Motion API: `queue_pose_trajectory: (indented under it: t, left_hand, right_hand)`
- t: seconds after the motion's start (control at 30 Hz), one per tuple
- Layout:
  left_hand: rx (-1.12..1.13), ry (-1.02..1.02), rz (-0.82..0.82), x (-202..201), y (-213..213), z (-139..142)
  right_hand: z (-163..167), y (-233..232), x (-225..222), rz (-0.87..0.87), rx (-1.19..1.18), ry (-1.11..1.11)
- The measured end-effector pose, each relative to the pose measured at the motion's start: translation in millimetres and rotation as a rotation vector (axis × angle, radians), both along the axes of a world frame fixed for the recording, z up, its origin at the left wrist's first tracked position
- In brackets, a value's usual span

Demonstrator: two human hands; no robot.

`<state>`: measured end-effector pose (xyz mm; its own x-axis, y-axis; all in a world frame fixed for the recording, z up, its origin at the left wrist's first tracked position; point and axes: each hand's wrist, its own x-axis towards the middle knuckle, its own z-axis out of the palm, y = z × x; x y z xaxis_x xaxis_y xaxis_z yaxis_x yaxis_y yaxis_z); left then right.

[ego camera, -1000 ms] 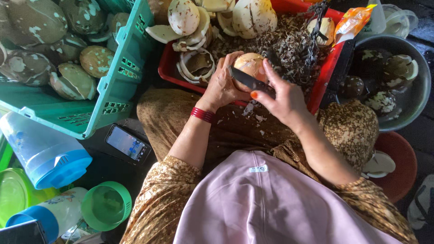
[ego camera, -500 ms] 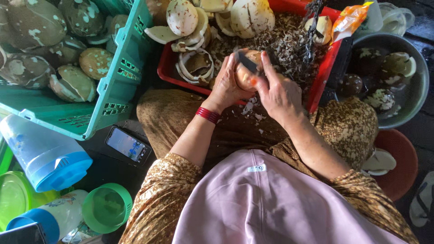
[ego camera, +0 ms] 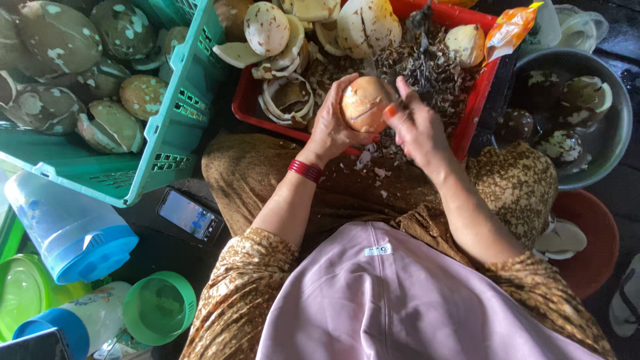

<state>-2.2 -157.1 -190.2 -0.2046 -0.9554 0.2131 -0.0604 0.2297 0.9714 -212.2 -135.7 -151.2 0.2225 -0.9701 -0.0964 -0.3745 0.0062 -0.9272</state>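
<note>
Tan-brown and half pared, the coconut kernel (ego camera: 366,103) now sits higher over the red tray (ego camera: 475,107), left hand (ego camera: 333,123) fingers wrapped around it, while the right hand (ego camera: 417,127) has closed in, its knife no longer visible.

- A peeled coconut (ego camera: 365,103), smooth and matt tan, is held in the left hand (ego camera: 331,127) and touched by the right hand (ego camera: 417,127).
- Glossy red plastic is seen on the tray (ego camera: 475,110), which is strewn with rough, fibrous shavings (ego camera: 427,67).
- Matt green plastic with a slotted wall makes up the crate (ego camera: 170,133).
- Dull grey metal is shown by the basin (ego camera: 617,110).
- Soft, matt lilac cloth forms the apron (ego camera: 373,300).
- A glossy glass face is borne by the phone (ego camera: 189,215).
</note>
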Motion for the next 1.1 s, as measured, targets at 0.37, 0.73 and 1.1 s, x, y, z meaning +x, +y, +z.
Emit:
queue_pose_trajectory:
  t: [0.37,0.73,1.1]
  left_hand:
    - [-0.197,-0.251,0.222,-9,9,-4]
    - [-0.156,-0.374,0.212,-11,11,-2]
    - [-0.227,-0.318,0.193,-11,15,-4]
  right_hand:
    - [12,15,27,0.051,-0.462,0.621]
    - [10,-11,-8,-0.127,0.079,0.401]
    - [0,14,21,0.059,-0.475,0.519]
